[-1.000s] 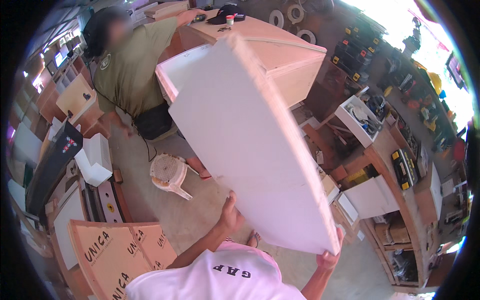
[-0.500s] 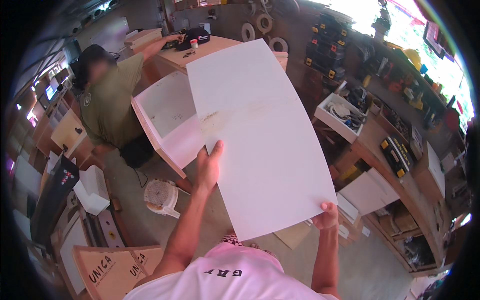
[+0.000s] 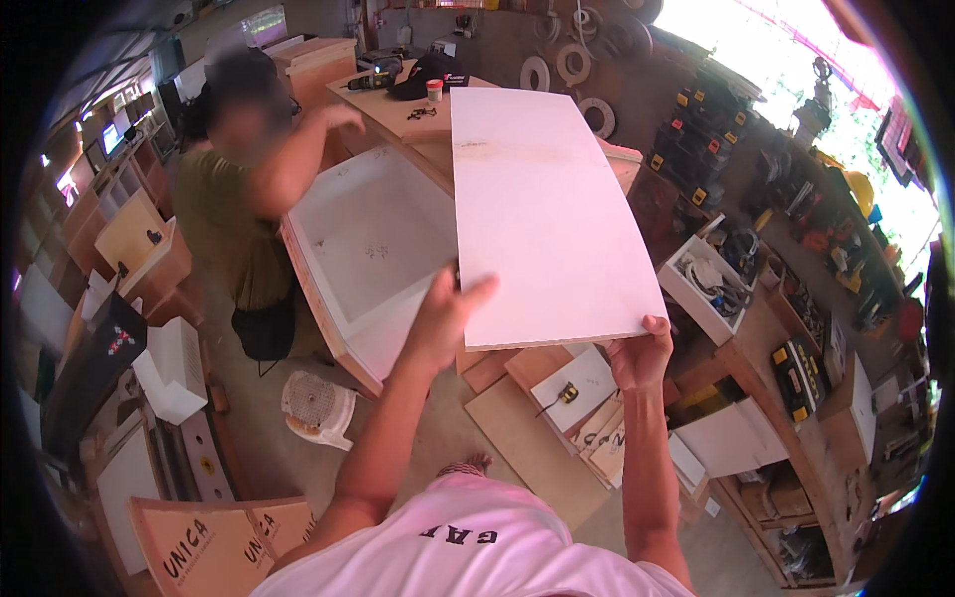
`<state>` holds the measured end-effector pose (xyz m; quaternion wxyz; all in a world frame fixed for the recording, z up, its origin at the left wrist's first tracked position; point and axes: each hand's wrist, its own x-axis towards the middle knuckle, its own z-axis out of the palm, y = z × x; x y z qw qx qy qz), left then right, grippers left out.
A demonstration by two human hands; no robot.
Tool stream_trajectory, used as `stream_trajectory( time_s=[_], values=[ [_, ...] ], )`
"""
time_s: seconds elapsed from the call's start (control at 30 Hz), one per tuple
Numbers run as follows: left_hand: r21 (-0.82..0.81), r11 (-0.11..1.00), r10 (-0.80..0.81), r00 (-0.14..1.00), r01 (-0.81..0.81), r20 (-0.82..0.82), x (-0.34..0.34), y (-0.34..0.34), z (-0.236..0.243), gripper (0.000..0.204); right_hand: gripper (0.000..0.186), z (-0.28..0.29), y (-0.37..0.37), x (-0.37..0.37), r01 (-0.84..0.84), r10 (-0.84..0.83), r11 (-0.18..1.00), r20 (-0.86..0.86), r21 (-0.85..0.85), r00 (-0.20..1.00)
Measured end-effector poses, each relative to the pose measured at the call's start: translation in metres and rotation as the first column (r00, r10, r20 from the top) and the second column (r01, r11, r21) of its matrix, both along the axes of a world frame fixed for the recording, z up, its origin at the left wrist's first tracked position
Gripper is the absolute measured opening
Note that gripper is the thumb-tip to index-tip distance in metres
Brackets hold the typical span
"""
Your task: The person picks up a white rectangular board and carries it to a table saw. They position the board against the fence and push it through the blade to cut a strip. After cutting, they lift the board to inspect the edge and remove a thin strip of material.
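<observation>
I have the white panel (image 3: pixel 552 229) raised ahead of me; its far end overlaps the wooden worktop (image 3: pixel 393 121) in view, though I cannot tell whether they touch; my right hand (image 3: pixel 640 356) is closed around the near right corner, thumb above and fingers below, probably to bear weight; my left hand (image 3: pixel 445 320) is half curled at the left edge, thumb over the face, perhaps for steadying; hidden fingers leave its hold unclear to me; the white-lined box (image 3: pixel 320 306) stands open just left.
</observation>
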<state>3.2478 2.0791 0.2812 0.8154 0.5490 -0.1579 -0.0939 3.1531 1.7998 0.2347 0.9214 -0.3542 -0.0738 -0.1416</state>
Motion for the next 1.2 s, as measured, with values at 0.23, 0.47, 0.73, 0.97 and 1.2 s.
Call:
stream_trajectory(
  time_s=[0.23,0.47,0.73,0.97,1.2],
  values=[
    [0.088,0.996,-0.028,1.000,0.028,0.000,0.051,0.018,-0.019,0.055,0.082,-0.009,0.012,0.066,-0.018,0.018,1.000,0.019,-0.009,1.000],
    [-0.048,0.989,0.140,0.988,-0.143,-0.061,0.038,0.011,-0.030,0.075,0.085,0.005,0.004,0.097,0.058,-0.061,0.993,-0.030,-0.099,0.998],
    [-0.053,0.996,0.080,0.986,-0.073,0.144,0.056,-0.001,-0.032,0.080,0.081,0.011,-0.013,0.112,0.037,-0.040,0.996,-0.031,-0.078,0.999],
    [0.125,0.971,0.171,0.956,-0.205,0.239,0.081,-0.005,-0.026,0.079,0.070,0.026,-0.016,0.140,0.113,-0.149,0.977,-0.199,-0.180,0.969],
    [0.257,0.853,0.371,0.875,-0.453,0.311,0.121,-0.015,-0.003,0.072,0.070,0.041,-0.020,0.180,0.163,-0.222,0.945,-0.193,-0.283,0.956]
  ],
)
